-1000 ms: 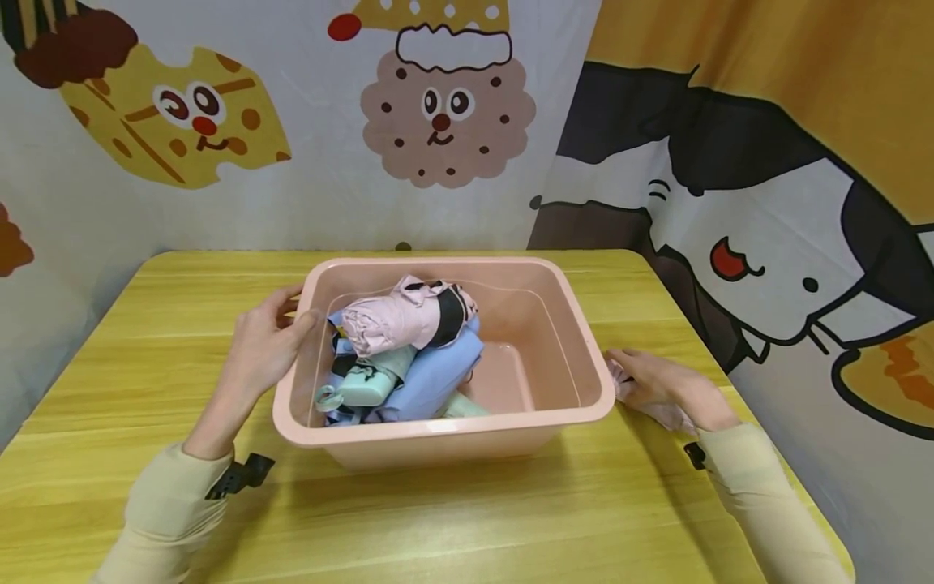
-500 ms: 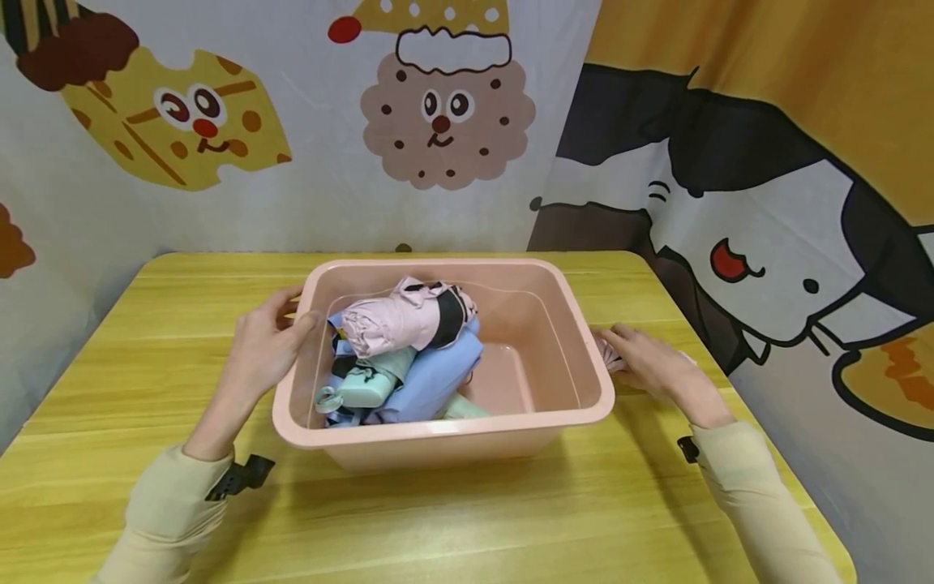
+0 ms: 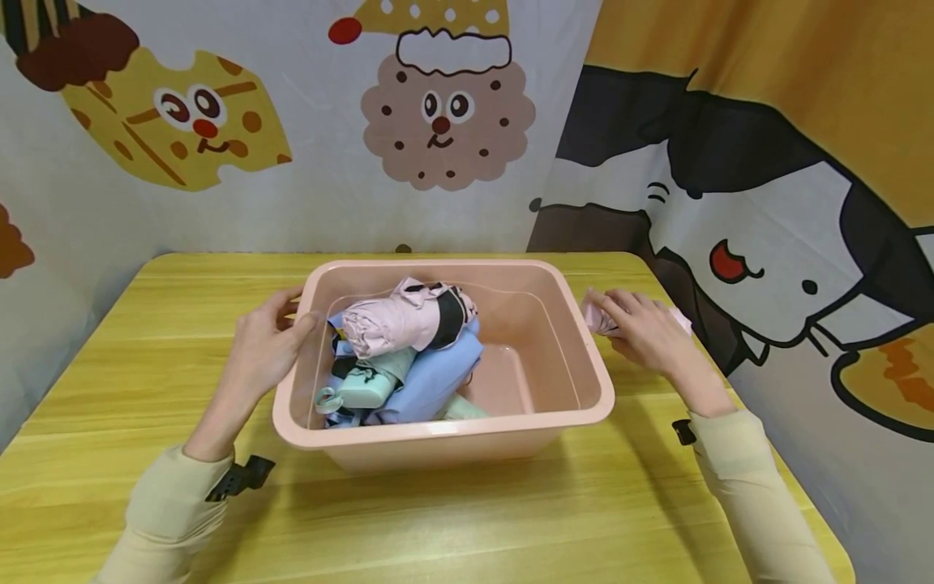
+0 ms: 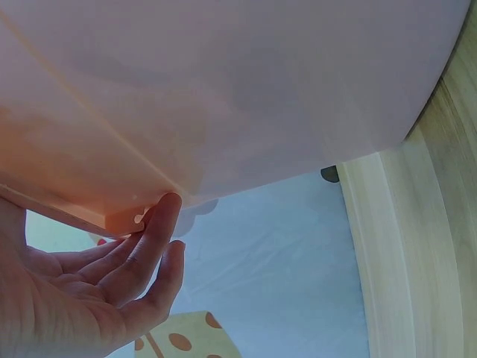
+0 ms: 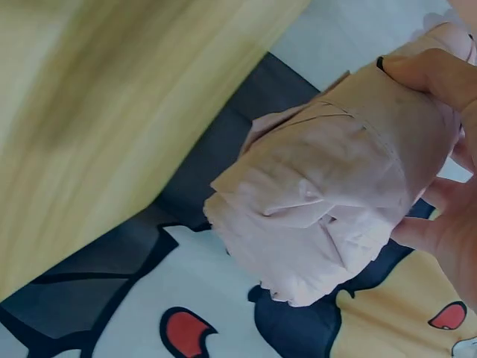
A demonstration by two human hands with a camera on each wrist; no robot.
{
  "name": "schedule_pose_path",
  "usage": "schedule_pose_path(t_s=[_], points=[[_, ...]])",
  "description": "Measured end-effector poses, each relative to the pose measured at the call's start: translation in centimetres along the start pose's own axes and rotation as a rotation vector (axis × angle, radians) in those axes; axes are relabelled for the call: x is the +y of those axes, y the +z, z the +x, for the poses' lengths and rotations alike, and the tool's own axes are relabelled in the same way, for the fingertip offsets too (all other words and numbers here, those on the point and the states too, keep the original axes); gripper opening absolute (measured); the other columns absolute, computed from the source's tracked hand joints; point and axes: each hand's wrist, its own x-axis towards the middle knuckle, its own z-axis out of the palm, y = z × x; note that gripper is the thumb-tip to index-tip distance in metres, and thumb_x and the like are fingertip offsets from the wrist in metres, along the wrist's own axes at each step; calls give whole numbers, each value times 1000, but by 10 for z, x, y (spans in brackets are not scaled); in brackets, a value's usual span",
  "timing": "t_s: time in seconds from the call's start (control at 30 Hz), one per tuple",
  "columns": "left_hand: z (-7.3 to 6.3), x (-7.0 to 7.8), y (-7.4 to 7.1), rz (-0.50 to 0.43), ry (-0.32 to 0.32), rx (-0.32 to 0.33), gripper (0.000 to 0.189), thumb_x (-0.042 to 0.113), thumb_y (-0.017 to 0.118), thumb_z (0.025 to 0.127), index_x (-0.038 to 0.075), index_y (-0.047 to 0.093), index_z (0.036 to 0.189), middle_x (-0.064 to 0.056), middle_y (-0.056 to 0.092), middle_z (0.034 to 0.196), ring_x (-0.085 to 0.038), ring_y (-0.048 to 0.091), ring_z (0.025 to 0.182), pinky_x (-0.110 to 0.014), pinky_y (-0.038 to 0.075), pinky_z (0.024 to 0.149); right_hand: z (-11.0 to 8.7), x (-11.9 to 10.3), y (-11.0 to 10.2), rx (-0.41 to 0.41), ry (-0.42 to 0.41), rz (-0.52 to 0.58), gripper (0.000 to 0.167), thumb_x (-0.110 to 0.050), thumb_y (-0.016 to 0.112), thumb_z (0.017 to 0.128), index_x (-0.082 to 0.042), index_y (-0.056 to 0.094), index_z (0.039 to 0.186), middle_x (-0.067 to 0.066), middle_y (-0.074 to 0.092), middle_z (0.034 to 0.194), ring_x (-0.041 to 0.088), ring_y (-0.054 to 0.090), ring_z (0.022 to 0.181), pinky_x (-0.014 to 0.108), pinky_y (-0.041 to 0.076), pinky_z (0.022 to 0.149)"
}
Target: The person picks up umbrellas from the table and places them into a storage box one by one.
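Observation:
A pink plastic bin [image 3: 452, 431] stands on the table. My left hand [image 3: 266, 345] grips its left rim, thumb over the edge; in the left wrist view the fingers of the left hand [image 4: 112, 291] lie under the rim, against the bin's outer wall [image 4: 223, 97]. Just right of the bin, my right hand [image 3: 653, 337] holds a folded pink umbrella [image 5: 320, 194], raised above the table. Inside the bin's left half lie a rolled pink-and-black umbrella [image 3: 387, 326], a blue one [image 3: 438, 377] and a mint-green one [image 3: 366, 388] with a wrist strap. Parts beneath them are hidden.
The wooden table [image 3: 452, 519] has a curtain [image 3: 314, 211] with cartoon prints behind it and along its right side. The bin's right half shows bare floor. A pale green piece [image 3: 463, 407] shows near the bin's front wall.
My right hand has lifted the folded pink umbrella from the table and moved it up and slightly left, beside the bin's right rim. The left hand and bin have stayed put.

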Motion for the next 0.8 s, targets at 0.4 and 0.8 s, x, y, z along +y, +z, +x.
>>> schedule_pose_path(t_s=[0.4,0.8], points=[[0,0,0,-7,-4,-5,56,30,44,98,-2,37,143,-33,51,132,-46,60,107,-53,56,79,23,-6,-29,90,19,-69,78,-4,78,72,-14,40,139,19,54,120,42,54,103,59,49,77],[1,-1,0,2,-16,-17,56,32,44,98,-1,36,144,-33,50,133,-47,59,109,-54,56,80,43,-10,-52,131,-7,-91,78,-3,77,74,-13,40,142,18,51,125,40,51,108,58,48,86]])
